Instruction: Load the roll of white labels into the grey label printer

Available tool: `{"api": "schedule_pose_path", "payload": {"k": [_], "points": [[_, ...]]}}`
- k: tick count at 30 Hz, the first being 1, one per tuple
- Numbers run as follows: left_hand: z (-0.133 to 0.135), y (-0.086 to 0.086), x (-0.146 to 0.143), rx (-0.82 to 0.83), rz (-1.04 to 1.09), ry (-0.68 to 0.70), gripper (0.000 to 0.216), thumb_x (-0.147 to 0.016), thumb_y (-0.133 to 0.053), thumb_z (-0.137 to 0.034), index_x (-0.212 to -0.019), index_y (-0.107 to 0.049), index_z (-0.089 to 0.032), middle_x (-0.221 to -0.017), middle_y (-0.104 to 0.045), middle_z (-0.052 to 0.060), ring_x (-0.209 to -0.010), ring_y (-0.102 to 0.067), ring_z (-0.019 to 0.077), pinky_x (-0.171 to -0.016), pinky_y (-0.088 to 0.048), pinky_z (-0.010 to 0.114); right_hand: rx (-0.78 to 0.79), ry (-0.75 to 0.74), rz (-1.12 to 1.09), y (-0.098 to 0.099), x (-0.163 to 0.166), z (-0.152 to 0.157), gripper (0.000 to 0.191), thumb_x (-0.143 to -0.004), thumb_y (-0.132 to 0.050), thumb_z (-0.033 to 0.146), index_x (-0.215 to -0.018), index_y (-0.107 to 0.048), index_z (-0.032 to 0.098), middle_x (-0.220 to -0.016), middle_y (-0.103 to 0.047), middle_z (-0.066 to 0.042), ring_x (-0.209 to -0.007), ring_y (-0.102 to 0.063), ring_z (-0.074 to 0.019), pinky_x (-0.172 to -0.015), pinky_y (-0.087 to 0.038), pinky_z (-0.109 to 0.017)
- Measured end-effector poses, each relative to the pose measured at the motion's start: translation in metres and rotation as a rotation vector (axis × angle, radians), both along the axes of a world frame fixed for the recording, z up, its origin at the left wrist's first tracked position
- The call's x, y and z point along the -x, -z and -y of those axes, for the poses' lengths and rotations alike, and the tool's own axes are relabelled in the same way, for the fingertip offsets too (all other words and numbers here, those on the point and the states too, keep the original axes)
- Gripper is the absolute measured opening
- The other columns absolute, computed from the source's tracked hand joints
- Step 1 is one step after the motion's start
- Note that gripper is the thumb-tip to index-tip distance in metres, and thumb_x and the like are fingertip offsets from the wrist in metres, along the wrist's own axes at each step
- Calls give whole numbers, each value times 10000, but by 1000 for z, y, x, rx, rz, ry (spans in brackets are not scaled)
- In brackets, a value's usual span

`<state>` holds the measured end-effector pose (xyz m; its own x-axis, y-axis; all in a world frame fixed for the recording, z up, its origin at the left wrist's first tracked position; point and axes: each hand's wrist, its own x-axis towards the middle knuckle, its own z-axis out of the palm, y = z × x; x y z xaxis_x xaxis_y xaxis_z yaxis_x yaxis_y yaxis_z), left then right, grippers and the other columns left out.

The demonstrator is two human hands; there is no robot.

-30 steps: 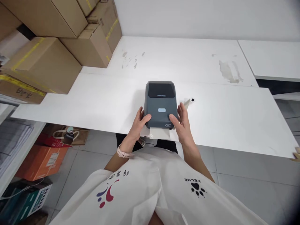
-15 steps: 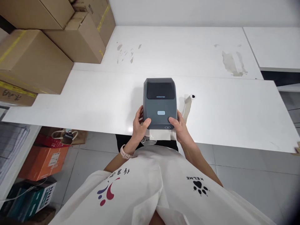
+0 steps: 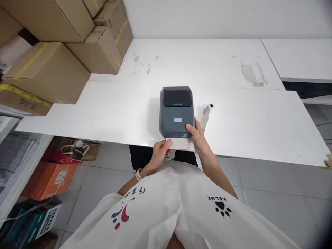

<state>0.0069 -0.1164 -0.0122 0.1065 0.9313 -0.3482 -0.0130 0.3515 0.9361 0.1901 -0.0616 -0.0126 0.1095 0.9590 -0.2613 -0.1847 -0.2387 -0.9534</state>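
A dark grey label printer (image 3: 177, 110) sits near the front edge of a white table (image 3: 109, 110). A white paper label (image 3: 178, 144) sticks out of its front slot. My left hand (image 3: 160, 152) pinches the left end of that label, below the table edge. My right hand (image 3: 197, 137) rests against the printer's front right corner, thumb on its face. A pale roll of label backing (image 3: 207, 112) lies on the table just right of the printer.
Stacked cardboard boxes (image 3: 52, 69) fill the table's left end. Under the table at left are an orange box (image 3: 48, 178), a brown bag (image 3: 77, 150) and a teal box (image 3: 31, 219). A second white table (image 3: 298, 58) stands at the right rear.
My left hand has left the printer's left side and dropped to the label at the front slot. My right hand stays on the printer's right corner.
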Motion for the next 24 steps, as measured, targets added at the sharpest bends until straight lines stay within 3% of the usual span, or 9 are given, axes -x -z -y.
{"api": "schedule_pose_path", "payload": {"k": [5, 7, 10, 12, 16, 18, 20, 22, 24], "points": [[-10, 1, -2, -39, 71, 55, 557, -797, -673, -706, -620, -506, -205, -472, -336, -95, -461, -280, 63, -495, -292, 245, -7, 29, 59, -17, 4, -5, 1090, -733, -762, 551, -1648, -212, 330, -1693, -368, -73, -1546, -388, -316, -1255, -367, -549], [-11, 2, 4, -91, 17, 112, 557, -832, -650, -688, -602, -505, -202, -482, -359, -81, -476, -306, 71, -506, -301, 252, -44, 52, 101, -26, 8, -13, 1126, -710, -773, 496, -1656, -183, 338, -1731, -283, -61, -1579, -323, -297, -1267, -346, -527], [-10, 2, 18, -159, -62, 155, 562, -887, -611, -638, -554, -516, -196, -502, -429, -46, -497, -365, 89, -521, -307, 268, -58, 56, 163, -36, 11, -25, 1139, -681, -797, 487, -1651, -240, 274, -1708, -325, -92, -1551, -368, -305, -1276, -341, -493], [-10, 1, 29, -215, -103, 67, 549, -924, -576, -594, -546, -537, -198, -500, -424, -39, -503, -373, 100, -531, -310, 276, -35, 45, 196, -40, 12, -30, 1138, -679, -812, 492, -1647, -266, 245, -1671, -384, -111, -1509, -423, -322, -1256, -375, -500], [-19, -3, 42, -328, -201, -257, 445, -960, -549, -518, -633, -593, -220, -559, -467, -30, -553, -435, 128, -581, -395, 284, -74, 7, 287, -43, 10, -33, 1102, -710, -803, 478, -1649, -261, 276, -1646, -412, -108, -1499, -430, -324, -1242, -394, -518], [-27, -6, 40, -395, -242, -331, 357, -965, -549, -517, -804, -683, -228, -748, -639, 11, -710, -586, 161, -704, -495, 302, -113, -7, 336, -42, 8, -33, 1077, -732, -799, 489, -1647, -261, 307, -1647, -409, -98, -1504, -421, -324, -1246, -386, -530], [-34, -9, 33, -440, -243, -296, 369, -976, -541, -534, -1129, -716, -248, -1158, -725, 73, -1058, -671, 217, -923, -541, 355, -140, -19, 363, -40, 5, -30, 1060, -754, -803, 528, -1644, -263, 332, -1651, -408, -86, -1516, -406, -319, -1253, -376, -536], [-37, -11, 25, -438, -197, -196, 515, -996, -511, -555, -1431, -585, -290, -1534, -569, 86, -1397, -547, 255, -1135, -475, 410, -159, -46, 350, -36, 1, -22, 1017, -798, -775, 589, -1644, -262, 356, -1678, -381, -58, -1551, -367, -304, -1272, -351, -532], [-37, -12, 18, -409, -148, -116, 599, -1017, -467, -567, -1566, -442, -329, -1698, -385, 44, -1567, -364, 258, -1269, -352, 439, -174, -72, 339, -32, -4, -10, 906, -870, -685, 656, -1636, -286, 383, -1714, -330, -16, -1600, -287, -276, -1309, -284, -525]]}}
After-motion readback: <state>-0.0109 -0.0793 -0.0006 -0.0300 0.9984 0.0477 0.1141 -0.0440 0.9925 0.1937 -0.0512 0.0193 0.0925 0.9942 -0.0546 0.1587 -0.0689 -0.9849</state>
